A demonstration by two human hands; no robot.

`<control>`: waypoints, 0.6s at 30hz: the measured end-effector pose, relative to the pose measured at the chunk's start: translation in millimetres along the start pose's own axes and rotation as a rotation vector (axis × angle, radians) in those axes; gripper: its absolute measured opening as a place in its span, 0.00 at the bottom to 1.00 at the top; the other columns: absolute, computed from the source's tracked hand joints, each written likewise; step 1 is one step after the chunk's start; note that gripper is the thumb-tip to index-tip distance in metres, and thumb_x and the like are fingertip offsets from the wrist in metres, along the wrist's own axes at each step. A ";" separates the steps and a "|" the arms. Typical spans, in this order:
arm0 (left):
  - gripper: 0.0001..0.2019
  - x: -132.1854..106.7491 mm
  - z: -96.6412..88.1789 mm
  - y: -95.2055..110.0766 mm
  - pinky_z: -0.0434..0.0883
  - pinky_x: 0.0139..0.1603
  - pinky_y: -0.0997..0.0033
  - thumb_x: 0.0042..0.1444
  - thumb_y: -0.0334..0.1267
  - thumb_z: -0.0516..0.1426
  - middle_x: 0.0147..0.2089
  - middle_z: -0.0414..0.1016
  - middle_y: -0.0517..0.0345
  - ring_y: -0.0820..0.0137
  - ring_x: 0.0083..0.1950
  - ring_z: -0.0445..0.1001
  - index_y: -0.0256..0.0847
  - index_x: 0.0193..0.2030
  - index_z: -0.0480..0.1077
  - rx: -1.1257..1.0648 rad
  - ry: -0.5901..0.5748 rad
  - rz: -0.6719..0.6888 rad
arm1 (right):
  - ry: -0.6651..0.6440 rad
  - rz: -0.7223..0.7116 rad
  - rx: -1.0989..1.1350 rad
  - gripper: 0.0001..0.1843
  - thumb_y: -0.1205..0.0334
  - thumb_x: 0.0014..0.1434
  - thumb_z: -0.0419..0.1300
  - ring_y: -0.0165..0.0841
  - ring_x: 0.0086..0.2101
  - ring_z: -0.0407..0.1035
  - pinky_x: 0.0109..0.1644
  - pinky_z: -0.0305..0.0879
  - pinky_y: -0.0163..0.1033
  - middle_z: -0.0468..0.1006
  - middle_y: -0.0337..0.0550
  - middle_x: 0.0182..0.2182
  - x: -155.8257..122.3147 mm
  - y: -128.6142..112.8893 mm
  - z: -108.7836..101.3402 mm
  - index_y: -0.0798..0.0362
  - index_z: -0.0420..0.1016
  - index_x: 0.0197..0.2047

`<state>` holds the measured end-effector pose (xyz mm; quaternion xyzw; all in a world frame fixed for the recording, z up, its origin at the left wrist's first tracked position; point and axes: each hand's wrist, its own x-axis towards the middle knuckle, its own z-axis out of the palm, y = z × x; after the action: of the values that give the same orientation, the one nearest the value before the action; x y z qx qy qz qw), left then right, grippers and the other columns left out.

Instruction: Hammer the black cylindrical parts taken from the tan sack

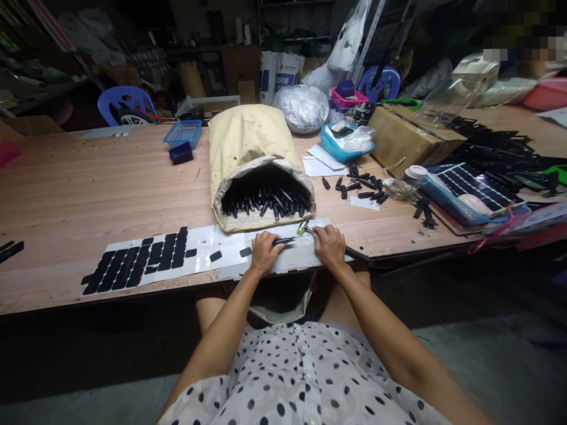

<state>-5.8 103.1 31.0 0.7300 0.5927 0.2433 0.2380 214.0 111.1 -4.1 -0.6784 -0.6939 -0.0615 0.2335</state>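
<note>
My left hand (pixel 264 251) is closed on a slim black plastic part (pixel 284 241) whose tip points right, low over the white sheet at the table's front edge. In my right hand (pixel 330 245) is a small hammer; its yellow-green head (pixel 302 228) sticks out to the left and its black handle (pixel 357 255) to the right. The hammer head is just above and right of the black part, apart from it. Behind both hands an open beige sack (pixel 252 136) lies on its side, its mouth facing me and filled with many similar black parts.
Rows of black rounded stickers (pixel 128 265) lie on the backing sheet to the left. Loose black pieces (pixel 354 186) are scattered right of the sack. Further right stand a cardboard box (pixel 398 139) and a blue tray (pixel 443 198). A blue basket (pixel 182 133) sits back left.
</note>
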 end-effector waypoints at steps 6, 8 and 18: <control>0.15 -75.1 13.9 -3.0 0.69 0.53 0.63 0.64 0.46 0.54 0.44 0.80 0.51 0.62 0.47 0.76 0.46 0.50 0.76 -0.148 -0.406 0.379 | 0.008 -0.003 -0.041 0.14 0.63 0.65 0.52 0.40 0.39 0.58 0.41 0.50 0.41 0.71 0.47 0.36 -1.5 -2.8 0.7 0.49 0.78 0.47; 0.14 -93.1 28.9 -14.6 0.70 0.53 0.65 0.63 0.45 0.54 0.44 0.81 0.53 0.63 0.46 0.77 0.47 0.49 0.77 -0.142 -0.539 0.305 | 0.002 -0.001 -0.053 0.14 0.63 0.65 0.52 0.40 0.39 0.58 0.41 0.50 0.42 0.70 0.47 0.37 -2.0 -4.1 0.1 0.49 0.78 0.47; 0.12 -51.3 75.7 -83.1 0.69 0.61 0.53 0.64 0.31 0.54 0.50 0.80 0.56 0.56 0.59 0.73 0.45 0.50 0.74 0.000 -0.267 -0.272 | 0.003 -0.010 -0.067 0.13 0.63 0.65 0.52 0.40 0.39 0.58 0.42 0.50 0.41 0.71 0.48 0.37 -1.5 -7.1 -2.4 0.49 0.77 0.47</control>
<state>-29.1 63.7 -83.8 0.6690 0.6489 0.1098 0.3454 207.6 108.2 -1.0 -0.6824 -0.6943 -0.0871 0.2115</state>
